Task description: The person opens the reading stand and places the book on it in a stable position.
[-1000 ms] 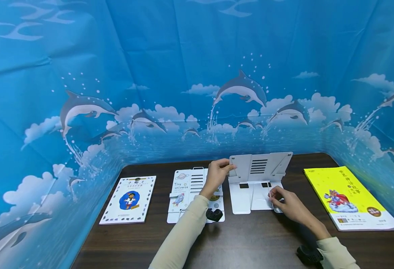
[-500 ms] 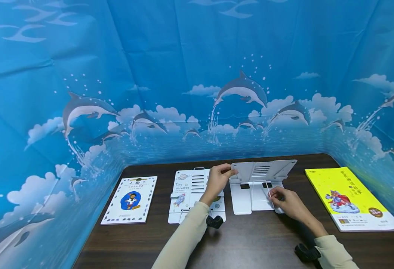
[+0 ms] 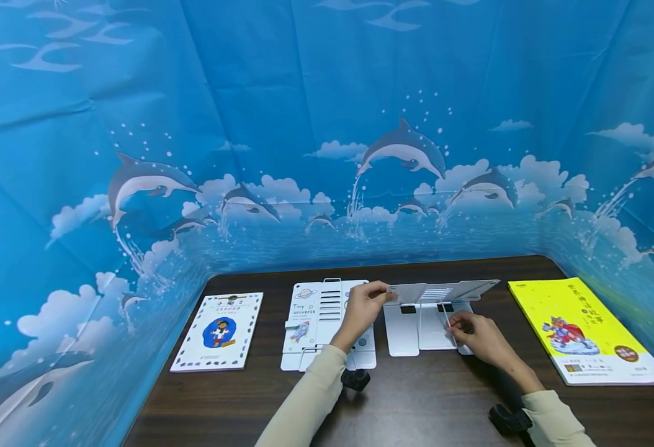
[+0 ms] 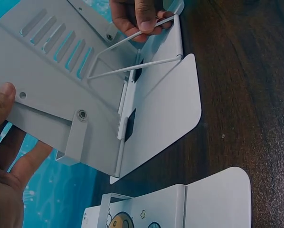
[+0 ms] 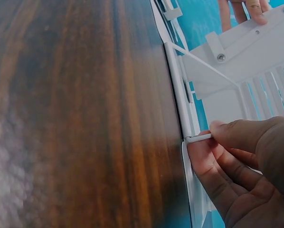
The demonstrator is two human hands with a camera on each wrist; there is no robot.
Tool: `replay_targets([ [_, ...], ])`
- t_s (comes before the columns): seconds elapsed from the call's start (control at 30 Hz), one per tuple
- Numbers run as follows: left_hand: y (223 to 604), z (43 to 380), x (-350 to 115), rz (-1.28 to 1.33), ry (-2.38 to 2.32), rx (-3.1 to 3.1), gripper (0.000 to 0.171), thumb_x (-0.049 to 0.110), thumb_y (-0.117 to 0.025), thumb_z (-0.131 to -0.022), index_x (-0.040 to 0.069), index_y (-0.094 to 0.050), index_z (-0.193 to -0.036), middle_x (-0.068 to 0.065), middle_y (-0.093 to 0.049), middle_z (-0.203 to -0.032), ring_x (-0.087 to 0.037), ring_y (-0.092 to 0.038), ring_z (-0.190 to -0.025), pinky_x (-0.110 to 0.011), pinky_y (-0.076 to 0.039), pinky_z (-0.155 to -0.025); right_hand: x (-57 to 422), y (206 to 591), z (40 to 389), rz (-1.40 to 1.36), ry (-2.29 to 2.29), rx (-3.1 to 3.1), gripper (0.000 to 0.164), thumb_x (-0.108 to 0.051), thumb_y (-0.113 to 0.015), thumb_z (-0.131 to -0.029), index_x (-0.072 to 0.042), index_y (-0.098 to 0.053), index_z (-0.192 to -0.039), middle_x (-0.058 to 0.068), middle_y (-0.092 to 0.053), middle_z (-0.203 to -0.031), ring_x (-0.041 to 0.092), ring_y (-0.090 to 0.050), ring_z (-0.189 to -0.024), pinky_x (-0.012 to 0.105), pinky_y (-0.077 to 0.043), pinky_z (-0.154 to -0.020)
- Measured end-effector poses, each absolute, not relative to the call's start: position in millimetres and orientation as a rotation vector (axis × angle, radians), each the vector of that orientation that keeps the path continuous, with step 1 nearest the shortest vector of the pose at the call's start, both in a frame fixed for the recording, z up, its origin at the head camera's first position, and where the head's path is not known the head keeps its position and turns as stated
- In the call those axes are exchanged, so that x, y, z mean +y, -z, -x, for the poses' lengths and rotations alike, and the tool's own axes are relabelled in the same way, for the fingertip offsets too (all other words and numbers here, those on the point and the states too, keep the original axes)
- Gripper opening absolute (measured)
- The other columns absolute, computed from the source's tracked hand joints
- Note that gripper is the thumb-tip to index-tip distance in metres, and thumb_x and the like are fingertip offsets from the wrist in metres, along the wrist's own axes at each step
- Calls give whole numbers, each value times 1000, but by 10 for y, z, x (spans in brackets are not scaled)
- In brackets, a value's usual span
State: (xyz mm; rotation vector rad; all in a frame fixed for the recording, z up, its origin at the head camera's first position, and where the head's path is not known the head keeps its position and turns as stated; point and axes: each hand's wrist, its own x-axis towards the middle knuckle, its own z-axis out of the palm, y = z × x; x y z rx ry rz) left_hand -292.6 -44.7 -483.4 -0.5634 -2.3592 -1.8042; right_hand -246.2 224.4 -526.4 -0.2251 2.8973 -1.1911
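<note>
A white metal book stand (image 3: pixel 402 338) has its base flat on the table and its slotted back plate (image 3: pixel 433 292) raised at a tilt. My left hand (image 3: pixel 360 310) holds the plate's left upper corner, thumb on one face and fingers behind, as the left wrist view shows. With thumb and fingertips, my right hand (image 3: pixel 474 335) pinches the thin white wire support (image 5: pixel 199 138) close to the base's front edge. In the left wrist view this wire runs between plate and base. A second white book stand (image 3: pixel 304 335), printed "Tiny universe", lies flat beneath my left forearm.
To the left lies a white picture book (image 3: pixel 219 332) with a blue circle on its cover. A yellow book (image 3: pixel 584 329) lies at the right. The dark wooden table (image 3: pixel 204 410) meets a blue dolphin-print curtain (image 3: pixel 282 124) behind and at both sides.
The plate's top edge has come down with my left hand, and the plate looks narrower in the head view. My right hand has kept its pinch on the wire in nearly the same place.
</note>
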Motion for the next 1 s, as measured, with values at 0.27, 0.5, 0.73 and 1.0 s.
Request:
replay_targets([
  [0.27, 4829, 2923, -421, 574, 1850, -2339, 10, 14, -67, -92, 13, -76, -96, -2, -76, -94, -8, -72, -89, -45, -58, -83, 2253, 5261, 2460, 176, 1198, 2878, 17, -11, -68, -91, -5, -66, -107, 6, -69, -89, 13, -59, -66, 23, -54, -61],
  [0.5, 4861, 2913, -396, 572, 1891, -2322, 10, 15, -68, -92, 14, -76, -98, 0, -76, -95, -8, -71, -89, -47, -57, -84, 2332, 5235, 2421, 127, 1242, 2883, 19, -13, -66, -93, -5, -65, -110, 6, -68, -93, 14, -62, -73, 26, -57, -66],
  [0.73, 4894, 2923, -429, 590, 1879, -2354, 12, 21, -69, -91, 21, -75, -101, 4, -74, -100, -8, -71, -93, -41, -58, -86, 2513, 5046, 2339, -85, 1448, 3105, 27, -20, -62, -97, -2, -60, -116, 17, -68, -104, 19, -67, -81, 15, -54, -65],
  [1.0, 4921, 2925, -510, 611, 1785, -2361, 13, 22, -69, -92, 25, -73, -104, 6, -73, -104, -9, -69, -96, -25, -57, -83, 2622, 4764, 2320, -112, 1772, 3244, 37, -16, -66, -94, -9, -56, -128, 12, -62, -118, -15, -49, -93, -3, -40, -78],
])
